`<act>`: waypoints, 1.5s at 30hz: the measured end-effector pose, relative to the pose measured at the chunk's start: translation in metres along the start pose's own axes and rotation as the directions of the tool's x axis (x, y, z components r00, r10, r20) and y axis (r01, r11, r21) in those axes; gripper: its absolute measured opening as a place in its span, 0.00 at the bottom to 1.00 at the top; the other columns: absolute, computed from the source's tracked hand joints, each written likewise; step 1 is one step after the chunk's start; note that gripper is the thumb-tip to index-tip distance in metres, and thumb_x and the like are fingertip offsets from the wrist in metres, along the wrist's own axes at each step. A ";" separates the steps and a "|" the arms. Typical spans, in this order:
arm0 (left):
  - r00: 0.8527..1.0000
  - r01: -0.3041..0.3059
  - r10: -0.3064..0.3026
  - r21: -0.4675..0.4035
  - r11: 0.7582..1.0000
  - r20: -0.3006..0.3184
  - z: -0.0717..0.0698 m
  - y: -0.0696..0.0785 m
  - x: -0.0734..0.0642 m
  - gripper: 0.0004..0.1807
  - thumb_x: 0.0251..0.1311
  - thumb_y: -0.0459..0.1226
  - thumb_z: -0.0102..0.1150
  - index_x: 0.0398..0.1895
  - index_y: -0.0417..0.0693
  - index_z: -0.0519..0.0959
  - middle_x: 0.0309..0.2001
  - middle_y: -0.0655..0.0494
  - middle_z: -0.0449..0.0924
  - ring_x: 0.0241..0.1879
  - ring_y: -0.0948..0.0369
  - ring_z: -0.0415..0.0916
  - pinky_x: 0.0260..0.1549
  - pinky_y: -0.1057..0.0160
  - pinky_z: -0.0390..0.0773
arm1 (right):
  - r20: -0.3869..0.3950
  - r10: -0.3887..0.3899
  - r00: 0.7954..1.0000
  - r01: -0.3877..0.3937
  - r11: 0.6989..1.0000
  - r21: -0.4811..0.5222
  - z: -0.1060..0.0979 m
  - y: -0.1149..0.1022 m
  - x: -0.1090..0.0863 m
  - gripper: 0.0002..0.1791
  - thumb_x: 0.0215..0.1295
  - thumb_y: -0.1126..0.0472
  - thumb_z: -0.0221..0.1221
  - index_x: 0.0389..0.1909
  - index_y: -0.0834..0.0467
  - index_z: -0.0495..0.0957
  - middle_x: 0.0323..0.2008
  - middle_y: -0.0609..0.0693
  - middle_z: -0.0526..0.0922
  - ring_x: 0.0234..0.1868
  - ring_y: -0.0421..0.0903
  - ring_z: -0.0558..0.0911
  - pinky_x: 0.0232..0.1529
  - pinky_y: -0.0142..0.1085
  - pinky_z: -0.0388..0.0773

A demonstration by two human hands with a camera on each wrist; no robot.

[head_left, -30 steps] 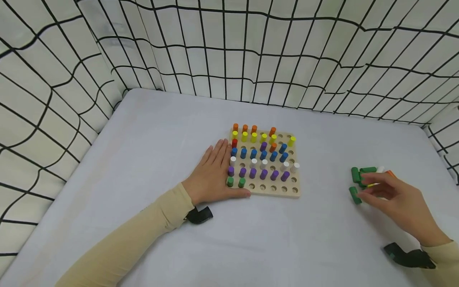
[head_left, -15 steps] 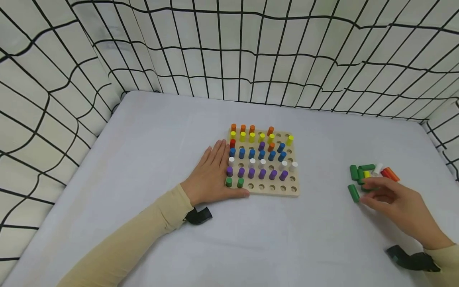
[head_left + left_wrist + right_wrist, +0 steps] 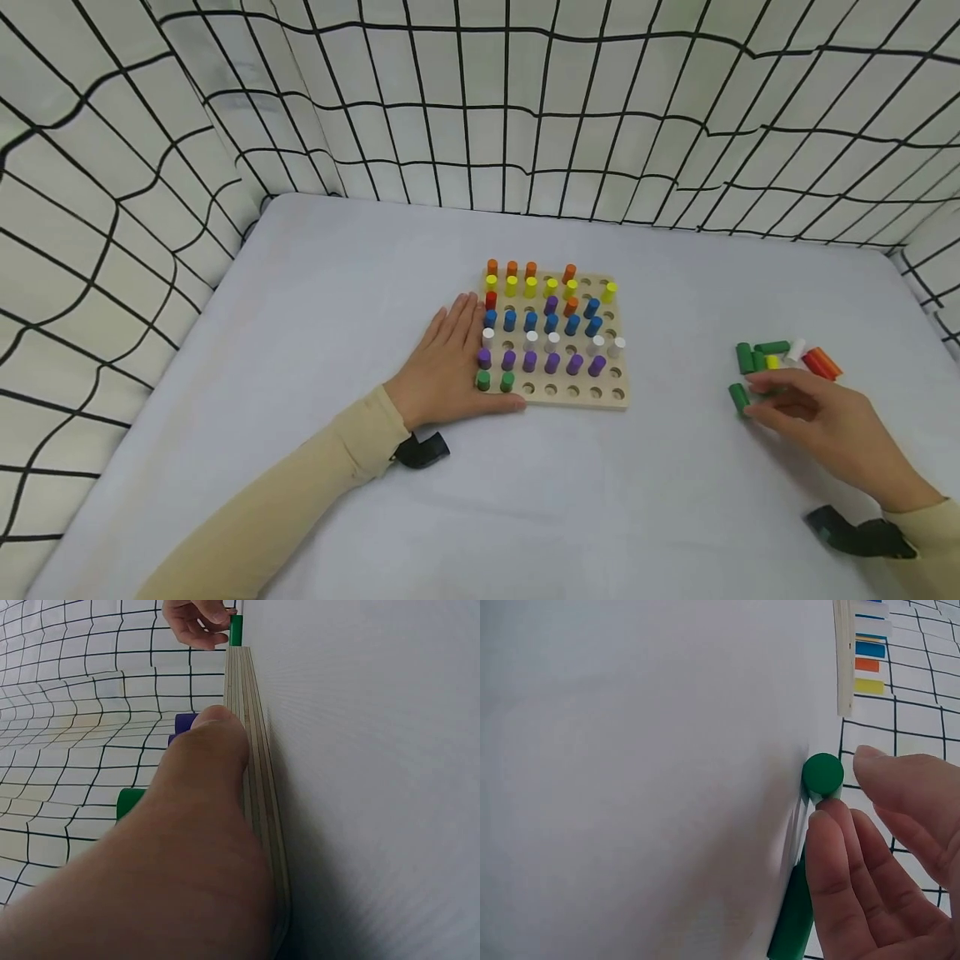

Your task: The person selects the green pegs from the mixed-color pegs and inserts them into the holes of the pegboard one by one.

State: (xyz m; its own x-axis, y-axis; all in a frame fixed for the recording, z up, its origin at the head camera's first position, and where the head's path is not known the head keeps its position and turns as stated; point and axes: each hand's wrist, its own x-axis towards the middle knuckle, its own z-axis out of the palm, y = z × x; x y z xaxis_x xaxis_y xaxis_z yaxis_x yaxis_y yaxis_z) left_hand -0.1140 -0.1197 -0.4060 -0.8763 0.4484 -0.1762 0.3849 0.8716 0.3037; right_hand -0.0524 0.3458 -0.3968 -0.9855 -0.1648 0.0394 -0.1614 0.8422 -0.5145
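A square wooden pegboard [image 3: 592, 397] stands on the white surface, holding rows of orange, yellow, blue, white and purple pegs and two green ones. My left hand [image 3: 445, 367] lies flat along its left side, fingers straight, thumb along the front edge; in the left wrist view the thumb [image 3: 214, 742] rests against the board's layered edge. Over at the right, my right hand [image 3: 821, 425] is at a loose green peg [image 3: 738, 399] lying on the surface. The right wrist view shows fingertips right at this green peg [image 3: 823, 775], with a gap between peg and thumb [image 3: 900, 776].
Behind the right fingers lies a small pile of loose pegs: several green pegs [image 3: 745, 357], a yellow peg [image 3: 772, 362], a white peg [image 3: 796, 350], and red and orange pegs [image 3: 822, 363]. Black-lined netting [image 3: 480, 133] rises along the back and sides.
My right hand has shifted slightly and drawn in at the near green peg, uncovering the white, red and orange pegs behind it. My left hand keeps its place on the board.
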 end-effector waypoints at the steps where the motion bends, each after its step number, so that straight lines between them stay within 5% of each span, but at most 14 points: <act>1: 1.000 -0.002 0.002 -0.002 1.000 -0.001 0.000 0.000 0.000 0.75 0.50 0.81 0.52 0.84 0.40 0.35 0.86 0.44 0.27 0.86 0.48 0.24 0.85 0.44 0.34 | -0.001 -0.004 1.000 0.004 1.000 -0.006 0.000 0.000 0.001 0.22 0.59 0.64 0.74 0.55 0.56 0.82 0.46 0.56 0.87 0.37 0.15 0.76 0.37 0.09 0.73; 16: 1.000 -0.005 0.005 -0.011 1.000 0.004 0.000 0.003 0.002 0.75 0.50 0.81 0.53 0.84 0.41 0.34 0.86 0.45 0.26 0.86 0.50 0.24 0.85 0.46 0.34 | 0.078 -0.014 0.997 0.016 0.999 -0.029 0.003 -0.015 0.007 0.26 0.52 0.61 0.78 0.54 0.54 0.83 0.43 0.52 0.89 0.34 0.23 0.80 0.34 0.16 0.78; 20: 1.000 -0.003 0.003 -0.010 1.000 0.000 -0.002 0.002 0.002 0.75 0.50 0.81 0.53 0.84 0.41 0.34 0.86 0.45 0.26 0.86 0.50 0.24 0.85 0.46 0.34 | 0.095 -0.066 0.993 0.070 0.997 -0.043 0.003 -0.021 0.012 0.27 0.51 0.60 0.79 0.53 0.52 0.84 0.39 0.47 0.89 0.33 0.24 0.80 0.34 0.17 0.79; 32: 1.000 0.002 -0.002 -0.018 1.000 0.004 0.000 0.001 0.001 0.75 0.50 0.80 0.53 0.84 0.41 0.34 0.86 0.44 0.26 0.86 0.49 0.25 0.85 0.45 0.36 | 0.310 -0.099 0.946 0.131 0.988 -0.085 0.007 -0.041 0.028 0.23 0.57 0.52 0.76 0.53 0.47 0.84 0.32 0.37 0.80 0.34 0.29 0.74 0.35 0.25 0.80; 45: 1.000 0.015 -0.015 -0.022 1.000 0.009 0.000 0.000 -0.001 0.75 0.50 0.81 0.53 0.84 0.42 0.34 0.86 0.45 0.26 0.86 0.49 0.24 0.85 0.45 0.36 | 0.249 -0.182 0.951 0.188 0.982 -0.004 0.016 -0.057 0.030 0.19 0.60 0.55 0.75 0.51 0.44 0.83 0.37 0.37 0.84 0.37 0.28 0.79 0.40 0.23 0.84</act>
State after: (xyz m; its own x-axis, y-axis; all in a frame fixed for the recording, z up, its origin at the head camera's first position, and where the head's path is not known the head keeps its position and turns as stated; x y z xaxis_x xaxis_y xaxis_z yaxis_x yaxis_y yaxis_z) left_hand -0.1127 -0.1203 -0.4056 -0.8794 0.4368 -0.1892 0.3650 0.8739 0.3211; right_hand -0.0717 0.2847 -0.3798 -0.8954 -0.4375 -0.0824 -0.3444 0.7980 -0.4945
